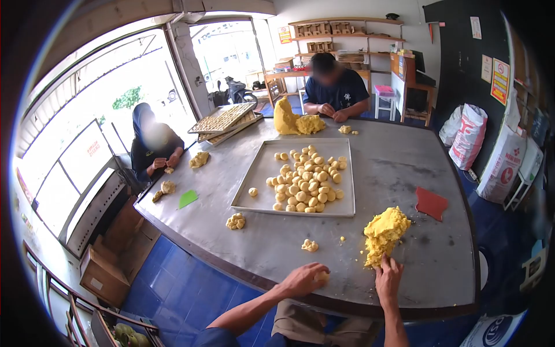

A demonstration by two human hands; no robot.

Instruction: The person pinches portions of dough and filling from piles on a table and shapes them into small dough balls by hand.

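Note:
My left hand point(303, 281) is at the table's near edge, its fingers curled around a small piece of pale dough point(322, 277). To the right, my right hand point(388, 276) has thumb and fingertips pinching the lower end of a mound of crumbly yellow paste point(386, 228). Yellow crumbs lie beside the mound. A small clump of pale dough pieces point(310, 246) rests just beyond my left hand. Farther off, a metal tray point(248, 199) holds a heap of round dough balls point(309, 182).
A red scraper point(431, 203) and a green scraper point(188, 199) lie on the metal table point(277, 246). Another dough clump point(236, 221) sits left. Two people work at the left and far sides, near stacked trays point(225, 120) and a large yellow paste mound point(286, 118).

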